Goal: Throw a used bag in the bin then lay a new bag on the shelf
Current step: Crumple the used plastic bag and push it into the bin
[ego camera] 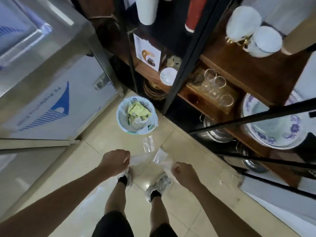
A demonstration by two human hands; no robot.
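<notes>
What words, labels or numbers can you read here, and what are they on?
Nothing reads clearly.
Grey cabinet: blue logo with a line of blue lettering, too blurred to read.
Small sticker on the cabinet: unreadable.
Picture card on the shelf: image only, no legible text.

Both hands (115,160) (183,171) fisted, arms outstretched downward.

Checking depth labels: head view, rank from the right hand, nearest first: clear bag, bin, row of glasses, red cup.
1. Clear bag, stretched between right hand and left hand.
2. Bin, on the floor ahead, slightly left.
3. Row of glasses, on a shelf ahead-right.
4. Red cup, top of the shelving.
</notes>
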